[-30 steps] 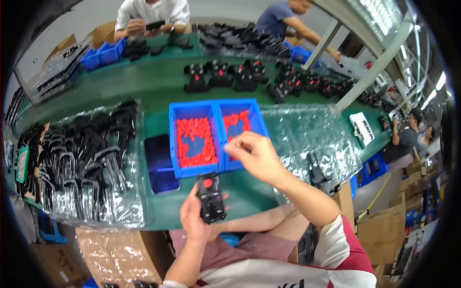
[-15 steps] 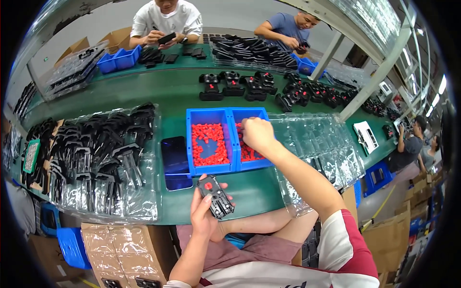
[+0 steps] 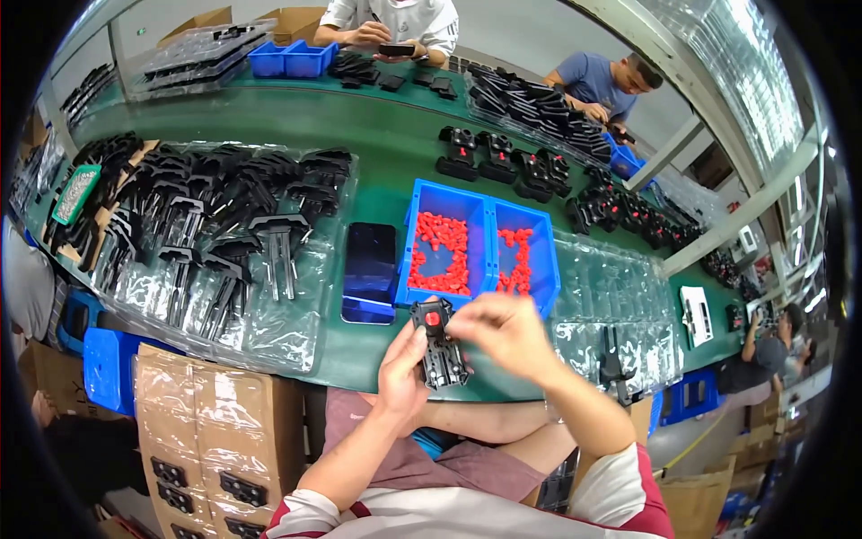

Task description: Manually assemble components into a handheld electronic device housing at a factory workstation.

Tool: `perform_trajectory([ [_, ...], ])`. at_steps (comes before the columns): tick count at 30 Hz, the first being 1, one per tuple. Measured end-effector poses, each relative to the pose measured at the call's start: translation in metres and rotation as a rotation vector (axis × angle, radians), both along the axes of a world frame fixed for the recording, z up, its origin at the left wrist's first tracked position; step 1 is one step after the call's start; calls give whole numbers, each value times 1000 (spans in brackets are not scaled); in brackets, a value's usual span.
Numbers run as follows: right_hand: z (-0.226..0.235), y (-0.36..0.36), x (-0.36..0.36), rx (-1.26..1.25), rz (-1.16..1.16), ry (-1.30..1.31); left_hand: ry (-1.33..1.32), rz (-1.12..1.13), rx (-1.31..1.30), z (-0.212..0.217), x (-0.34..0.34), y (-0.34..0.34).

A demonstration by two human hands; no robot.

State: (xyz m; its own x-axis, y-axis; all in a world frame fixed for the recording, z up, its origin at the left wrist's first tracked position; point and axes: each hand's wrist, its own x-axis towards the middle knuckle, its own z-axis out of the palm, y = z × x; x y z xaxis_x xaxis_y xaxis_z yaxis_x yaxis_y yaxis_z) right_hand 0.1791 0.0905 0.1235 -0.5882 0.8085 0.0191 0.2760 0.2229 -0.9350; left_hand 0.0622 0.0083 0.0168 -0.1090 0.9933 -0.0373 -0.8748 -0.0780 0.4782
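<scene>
Black plastic housing (image 3: 440, 350) with a red button in its top sits upright in the left hand (image 3: 404, 373), fingers wrapped round its side. Right hand (image 3: 507, 331) hovers over it, fingers pinched near the top edge; whether they hold anything I cannot tell. Just beyond stand two blue bins (image 3: 485, 216) of red buttons (image 3: 438, 247) on the green table (image 3: 359, 162).
</scene>
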Motion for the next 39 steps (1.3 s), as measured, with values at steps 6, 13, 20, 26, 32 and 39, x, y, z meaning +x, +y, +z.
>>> perform_trajectory([
  [6, -30, 0, -16, 207, 133, -55, 27, 260, -75, 0, 5, 9],
  [13, -19, 1, -58, 15, -19, -25, -85, 230, 6, -6, -29, -1],
  [20, -13, 66, -168, 422, 72, -262, -39, 39, 60, -18, -46, -3],
  [26, -51, 80, -225, 1014, 95, -288, -148, -59, 15, -19, -49, -1],
  [32, -7, 60, -198, 892, 80, -379, -178, -6, 38, -16, -50, -3],
  [39, 30, 37, -70, 357, 45, -339, -322, -19, 120, 6, -42, -5],
])
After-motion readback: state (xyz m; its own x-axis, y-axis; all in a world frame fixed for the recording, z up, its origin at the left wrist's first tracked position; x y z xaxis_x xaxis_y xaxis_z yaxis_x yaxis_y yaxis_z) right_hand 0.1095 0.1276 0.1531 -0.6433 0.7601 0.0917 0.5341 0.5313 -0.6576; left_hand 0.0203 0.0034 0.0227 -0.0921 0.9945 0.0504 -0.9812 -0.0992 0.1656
